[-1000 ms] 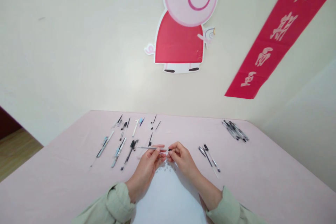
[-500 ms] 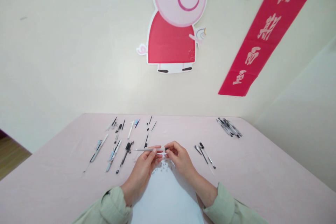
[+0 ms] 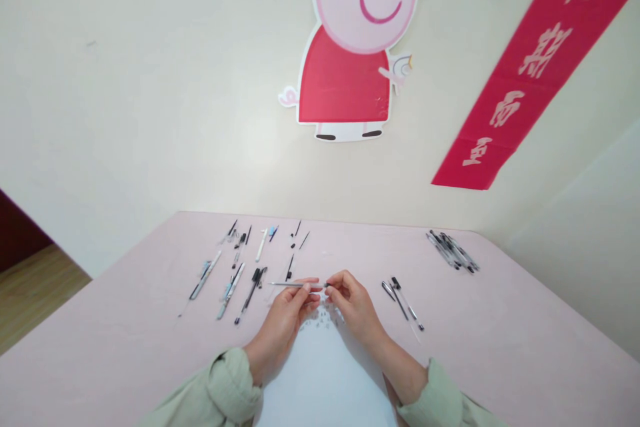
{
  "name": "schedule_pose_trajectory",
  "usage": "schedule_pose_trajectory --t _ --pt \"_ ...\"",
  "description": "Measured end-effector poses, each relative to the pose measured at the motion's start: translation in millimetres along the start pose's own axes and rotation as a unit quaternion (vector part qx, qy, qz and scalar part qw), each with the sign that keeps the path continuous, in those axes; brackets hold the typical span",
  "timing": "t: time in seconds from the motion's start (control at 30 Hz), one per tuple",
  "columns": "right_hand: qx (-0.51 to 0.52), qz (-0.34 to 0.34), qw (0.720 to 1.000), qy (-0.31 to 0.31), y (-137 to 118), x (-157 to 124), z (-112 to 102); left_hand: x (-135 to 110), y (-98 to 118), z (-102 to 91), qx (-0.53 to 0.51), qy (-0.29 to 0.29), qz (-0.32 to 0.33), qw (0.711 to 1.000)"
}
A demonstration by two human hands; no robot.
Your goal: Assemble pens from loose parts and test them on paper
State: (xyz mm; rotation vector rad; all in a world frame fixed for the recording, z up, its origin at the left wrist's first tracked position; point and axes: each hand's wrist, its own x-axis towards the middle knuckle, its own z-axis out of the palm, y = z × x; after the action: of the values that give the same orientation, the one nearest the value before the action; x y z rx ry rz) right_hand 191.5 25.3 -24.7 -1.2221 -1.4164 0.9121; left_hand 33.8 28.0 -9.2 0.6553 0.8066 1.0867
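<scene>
My left hand (image 3: 285,317) is closed around a thin, pale grey pen barrel (image 3: 287,284), held level with its narrow end pointing left. Close beside it, my right hand (image 3: 355,303) pinches a small black pen part (image 3: 327,285) at the barrel's right end. Whether the two pieces touch is too small to make out. Below both hands lies a white sheet of paper (image 3: 325,373), with small dark marks or bits near its top.
Several pens and pen parts (image 3: 233,290) lie in rows to the left on the pink tablecloth (image 3: 500,347). Right of my hands are a few loose pen pieces (image 3: 407,300). A pile of pens (image 3: 453,252) rests at the back right, before the wall.
The whole view has shifted, so the table and wall appear further right. My right hand's black part looks slightly nearer the barrel end. Both hands keep their grip.
</scene>
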Motion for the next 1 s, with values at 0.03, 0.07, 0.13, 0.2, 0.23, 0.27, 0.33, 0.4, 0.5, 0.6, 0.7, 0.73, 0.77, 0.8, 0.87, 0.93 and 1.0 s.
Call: schedule_pose_trajectory --t 0.03,0.07,0.13,0.2,0.23,0.27,0.33,0.4,0.5,0.6,0.7,0.73,0.77,0.8,0.87,0.93,1.0 --pt "0.001 0.001 1.0 -0.004 -1.1 -0.2 -0.1 0.3 -0.4 -0.2 -0.002 0.001 0.0 1.0" --pt "0.002 0.002 1.0 -0.008 -2.3 -0.3 -0.2 0.7 -0.8 -0.5 -0.003 0.001 0.0 1.0" --pt "0.007 0.003 1.0 -0.018 -4.2 -0.2 -0.6 1.5 -1.5 -1.0 -0.006 0.0 -0.002 1.0" --pt "0.012 0.003 1.0 -0.027 -5.3 -0.1 -1.0 1.9 -1.9 -1.4 -0.008 0.0 -0.003 1.0" --pt "0.014 0.003 0.999 -0.032 -5.6 -0.1 -1.1 2.0 -2.0 -1.4 -0.01 0.001 -0.004 1.0" --pt "0.014 0.003 0.999 -0.035 -5.7 -0.1 -1.3 2.0 -2.0 -1.4 -0.011 0.002 -0.004 1.0" --pt "0.013 0.003 0.999 -0.039 -5.6 -0.3 -1.3 1.9 -2.1 -1.4 -0.012 0.001 -0.002 1.0" --pt "0.009 0.005 0.999 -0.04 -5.3 -0.8 -1.3 2.1 -2.3 -1.5 -0.011 -0.002 0.0 1.0" --pt "-0.008 0.004 0.999 -0.044 -4.5 -1.2 -1.0 3.1 -3.1 -2.2 -0.006 -0.007 -0.001 1.0" --pt "-0.027 0.013 0.998 -0.05 -3.2 -0.8 -0.2 4.6 -4.3 -3.0 0.001 -0.01 -0.005 1.0" --pt "-0.011 0.037 0.997 -0.061 -2.6 -0.1 0.4 5.3 -4.8 -3.5 -0.001 -0.015 -0.006 1.0" --pt "-0.004 0.041 0.997 -0.063 -2.8 0.0 0.4 5.2 -4.8 -3.5 -0.005 -0.013 -0.006 1.0" --pt "0.001 0.039 0.997 -0.065 -3.0 0.0 0.3 5.1 -4.7 -3.6 -0.009 -0.012 -0.006 1.0" --pt "0.002 0.033 0.997 -0.066 -3.3 -0.1 0.1 4.9 -4.5 -3.7 -0.014 -0.01 -0.007 1.0" --pt "-0.007 0.017 0.998 -0.068 -3.6 -0.3 -0.4 4.7 -4.2 -3.8 -0.018 -0.01 -0.008 1.0" --pt "-0.021 0.018 0.997 -0.071 -3.3 -0.5 -0.6 4.8 -3.9 -3.9 -0.013 -0.014 -0.008 1.0" --pt "-0.027 0.042 0.996 -0.075 -2.7 -0.2 -0.6 5.3 -3.8 -4.0 -0.007 -0.017 -0.011 1.0"
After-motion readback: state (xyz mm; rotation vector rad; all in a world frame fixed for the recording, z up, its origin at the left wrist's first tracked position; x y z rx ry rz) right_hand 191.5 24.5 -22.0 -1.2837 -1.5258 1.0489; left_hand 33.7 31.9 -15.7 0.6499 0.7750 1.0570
